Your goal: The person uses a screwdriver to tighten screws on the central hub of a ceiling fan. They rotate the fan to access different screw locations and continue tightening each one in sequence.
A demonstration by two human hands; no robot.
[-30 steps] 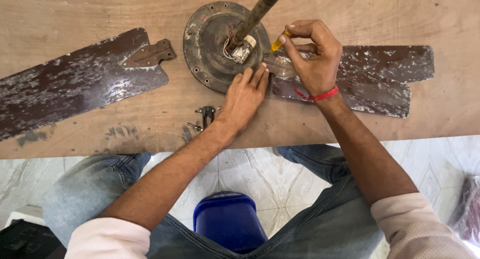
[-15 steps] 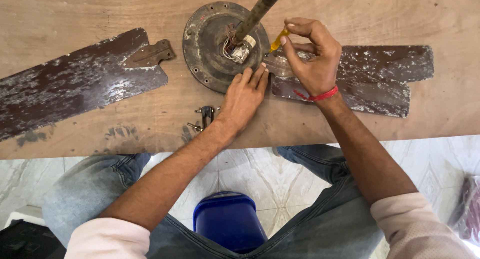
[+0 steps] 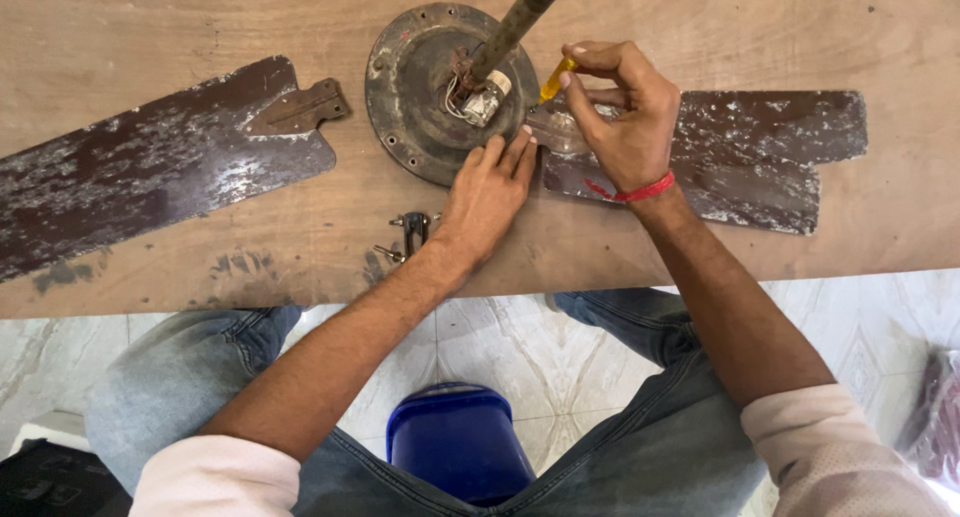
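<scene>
1. A round, rusty ceiling-fan motor housing (image 3: 425, 87) is seen lying flat on the plywood bench (image 3: 250, 27), towards the far side and near the middle.
2. A dark metal down rod (image 3: 515, 22) is seen rising at a tilt from the housing's centre, where a small cylindrical capacitor (image 3: 487, 99) and loose wires are exposed.
3. The left hand (image 3: 485, 192) is laid flat, fingers extended, on the near right rim of the housing; its grip is released and nothing is grasped.
4. A yellow-handled screwdriver (image 3: 556, 77) is grasped in the clenched grip of the right hand (image 3: 625, 112), just right of the housing, with its tip hidden behind the fingers.
5. A red thread band (image 3: 640, 191) is worn on the right wrist.
6. A worn brown fan blade (image 3: 740, 157) is lying under the right hand and is stretched out to the right, its inner end touching the housing's rim.
7. A second blade (image 3: 150, 172), with its bracket, is lying to the left, apart from the housing.
8. A few loose screws (image 3: 408, 232) are gathered near the bench's near edge, just left of the left wrist.
9. A blue stool (image 3: 460, 442) is seen between the knees.
</scene>
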